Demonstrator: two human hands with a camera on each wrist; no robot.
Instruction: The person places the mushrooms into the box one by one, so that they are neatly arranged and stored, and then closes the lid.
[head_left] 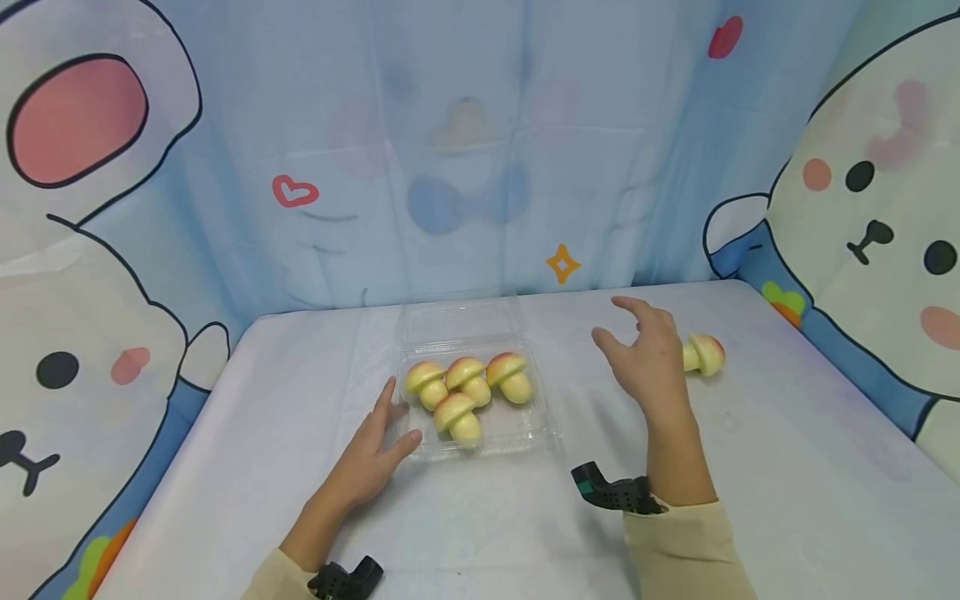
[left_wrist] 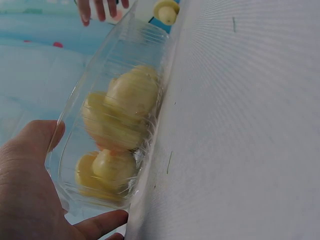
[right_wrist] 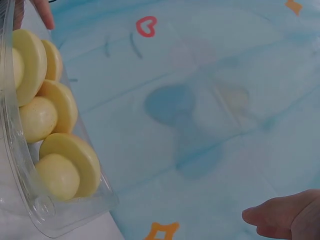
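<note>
A clear plastic box [head_left: 525, 433] with its lid [head_left: 461, 321] folded back stands on the table. Several yellow toy mushrooms [head_left: 465, 379] with reddish caps lie in it; the left wrist view shows them blurred through the box wall. My left hand [head_left: 367, 458] rests at the box's near left corner, thumb at the front and fingers along the left side. In the left wrist view the thumb overlaps the rim. My right hand [head_left: 648, 358] is raised right of the box, thumb and fingers spread apart, holding nothing. Just right of it lies another toy mushroom [head_left: 705, 355], its stem end partly hidden.
A white cloth covers the table [head_left: 480, 525]. Behind it hangs a light blue curtain [head_left: 585, 167] printed with cartoon animals, hearts and stars. Black camera mounts [head_left: 615, 492] sit on both wrists, over beige sleeves.
</note>
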